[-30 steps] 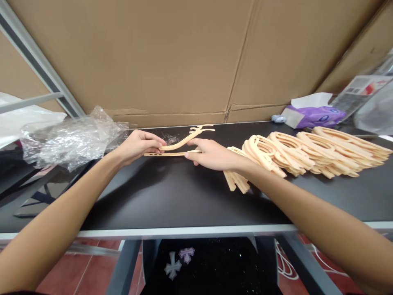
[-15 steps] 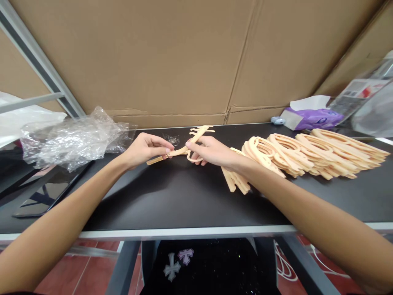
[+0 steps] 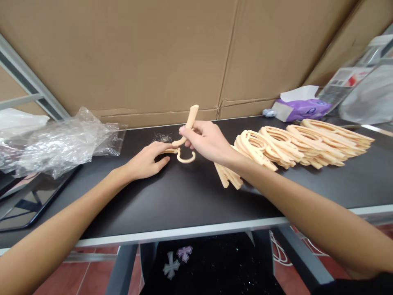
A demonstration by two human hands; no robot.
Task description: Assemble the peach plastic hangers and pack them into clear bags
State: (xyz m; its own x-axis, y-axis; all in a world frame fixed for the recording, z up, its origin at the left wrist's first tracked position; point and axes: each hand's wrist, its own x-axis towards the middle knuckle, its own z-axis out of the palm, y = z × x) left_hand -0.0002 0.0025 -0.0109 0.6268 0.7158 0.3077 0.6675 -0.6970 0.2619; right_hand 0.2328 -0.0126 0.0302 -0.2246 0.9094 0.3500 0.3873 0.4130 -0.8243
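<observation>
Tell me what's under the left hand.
Part of a beige hanger shows beneath the left hand, its hook sticking out; the hand covers anything else there.

Between the forearms point(image 3: 95, 200) the near desk point(image 3: 172, 205) offers a way through; hangers point(image 3: 293, 149) block the right, plastic (crumpled) point(image 3: 70, 143) the left, cardboard point(image 3: 147, 53) the back.

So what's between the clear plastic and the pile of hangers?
In the head view: the left hand, the right hand with a beige hanger in its grip, and small scattered bits behind.
</observation>
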